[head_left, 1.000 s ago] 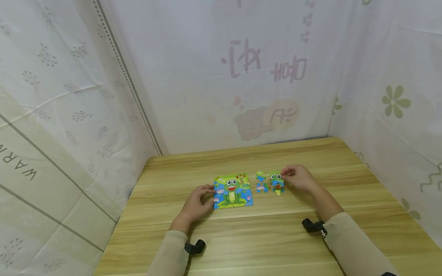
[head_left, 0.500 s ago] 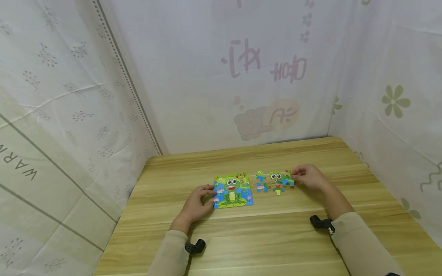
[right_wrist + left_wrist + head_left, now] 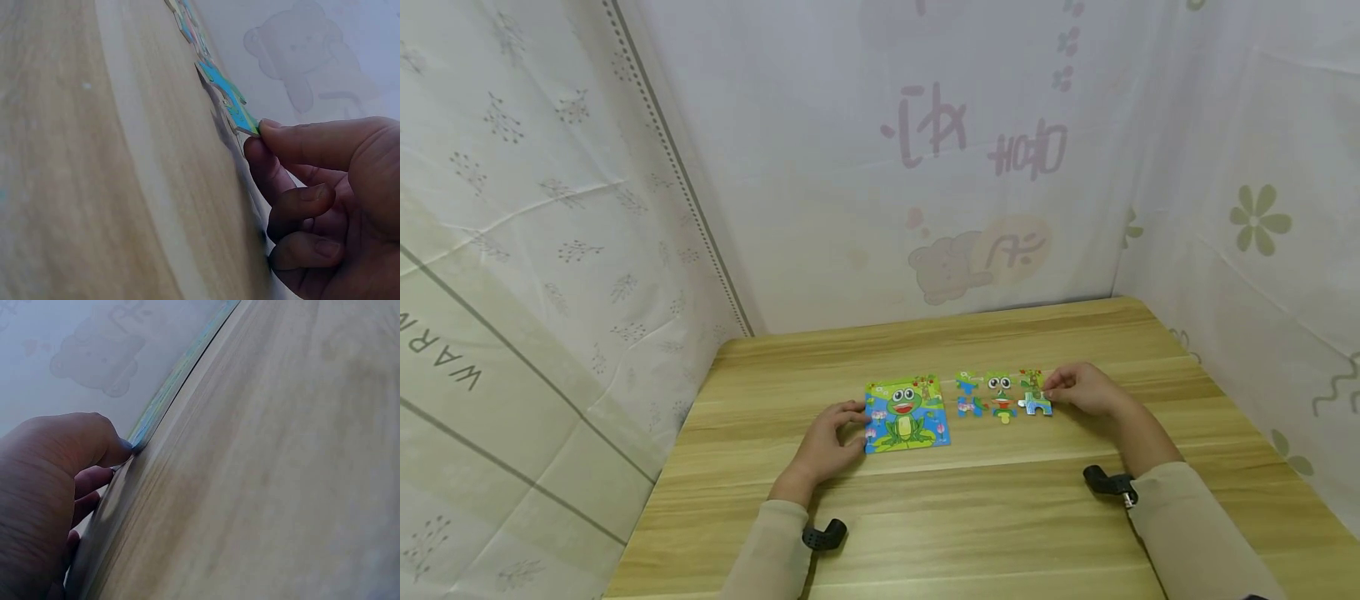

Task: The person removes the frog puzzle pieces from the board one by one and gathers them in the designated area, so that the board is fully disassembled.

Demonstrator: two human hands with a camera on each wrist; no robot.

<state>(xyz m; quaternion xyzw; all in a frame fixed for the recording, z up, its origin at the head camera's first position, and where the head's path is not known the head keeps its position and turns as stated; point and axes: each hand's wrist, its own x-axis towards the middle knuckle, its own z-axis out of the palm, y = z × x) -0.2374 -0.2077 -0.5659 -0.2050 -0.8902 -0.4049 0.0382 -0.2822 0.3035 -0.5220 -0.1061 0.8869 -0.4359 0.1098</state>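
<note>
A square frog picture board (image 3: pixel 907 414) lies flat on the wooden table. My left hand (image 3: pixel 831 443) rests at its left side, with thumb and fingertips touching the edge. The left wrist view shows that thumb (image 3: pixel 112 447) against the board's thin edge. To the right, my right hand (image 3: pixel 1086 390) pinches a blue-and-green jigsaw piece (image 3: pixel 1037 405) between thumb and forefinger. That piece (image 3: pixel 230 94) appears tilted in the right wrist view. Nearby lie a frog-eyes piece (image 3: pixel 999 382), a frog-mouth piece (image 3: pixel 1003 407) and a tree piece (image 3: pixel 1032 379).
Two more jigsaw pieces, a green-and-blue one (image 3: pixel 967 383) and a pink-flower one (image 3: pixel 970 407), lie between the board and the frog pieces. The wooden table (image 3: pixel 940 517) ends at a hanging printed curtain (image 3: pixel 850 208). Both wrists wear black cameras.
My right hand has moved right and slightly nearer with the pinched jigsaw piece, off the frog pieces. The tree piece now shows behind it. My left hand has stayed at the board's edge.
</note>
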